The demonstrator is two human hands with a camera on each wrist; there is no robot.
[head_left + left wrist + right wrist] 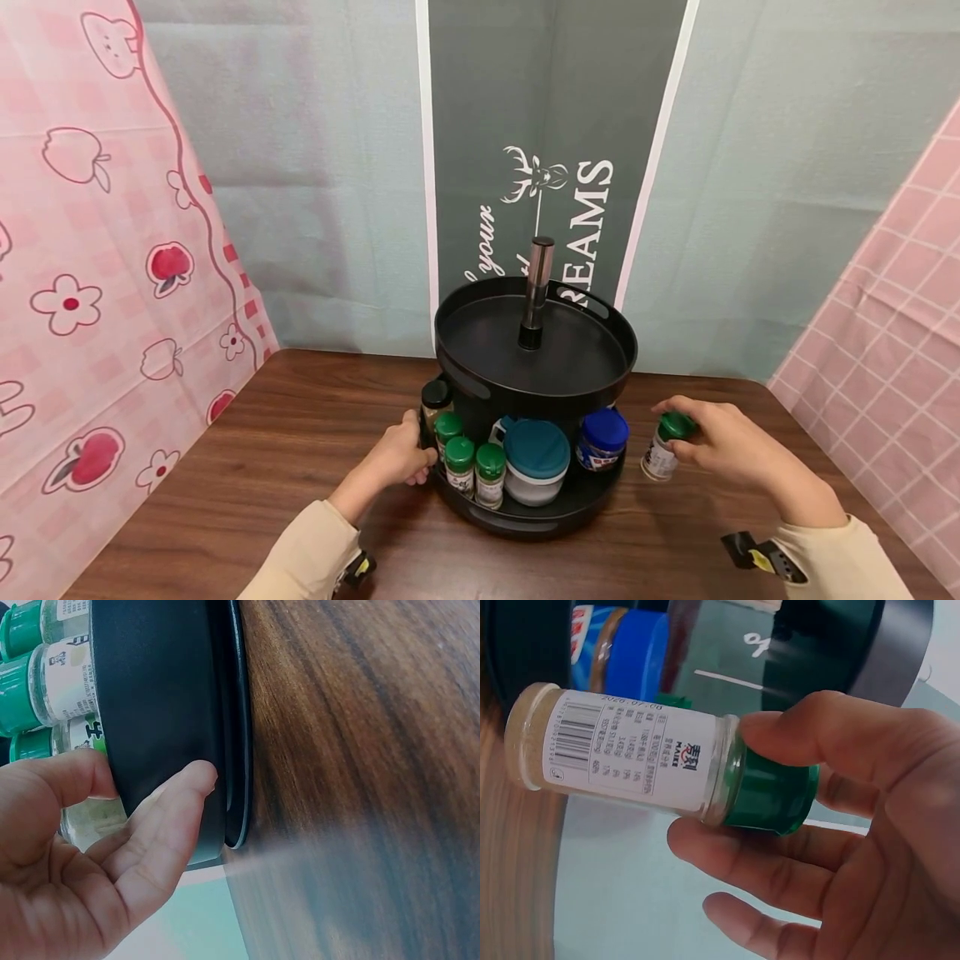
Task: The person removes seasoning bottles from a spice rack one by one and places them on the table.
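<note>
My right hand pinches the green cap of a clear spice jar between thumb and fingers, just right of a black two-tier rack. The jar has a white barcode label and pale contents. At the rack's left side, my left hand holds the lower tier's rim, thumb toward the inside and fingers against the outer wall. Several green-capped spice jars stand on that tier near the left hand, with a black-capped jar behind them.
A teal-lidded container and a blue-lidded jar also stand on the lower tier. The upper tier has a raised rim and a metal centre post. Behind the wooden table hangs a grey-green cloth.
</note>
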